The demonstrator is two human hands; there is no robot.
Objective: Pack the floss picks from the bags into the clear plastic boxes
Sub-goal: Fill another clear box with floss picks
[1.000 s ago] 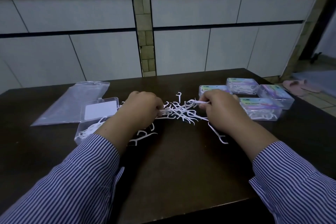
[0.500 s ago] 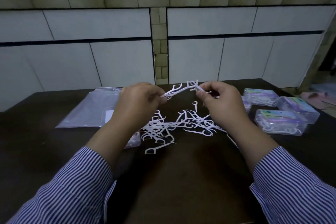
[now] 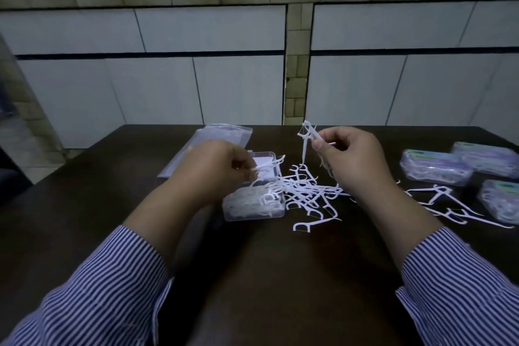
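Observation:
A heap of white floss picks (image 3: 306, 194) lies on the dark table (image 3: 280, 275) between my hands. My left hand (image 3: 216, 168) pinches a few picks over an open clear plastic box (image 3: 252, 205) that is partly filled with picks, its lid standing up behind. My right hand (image 3: 351, 157) is raised above the heap and grips a couple of picks (image 3: 309, 133), with one more dangling from them. A flat clear bag (image 3: 222, 135) lies behind the left hand.
Three closed, filled boxes sit at the right: one (image 3: 435, 167), one behind it (image 3: 488, 157), one at the edge (image 3: 502, 202). More loose picks (image 3: 449, 205) lie in front of them. White cabinet doors rise behind the table.
My hands have parted: the left went down to the open box with some picks, the right stayed raised with others. The view has turned left.

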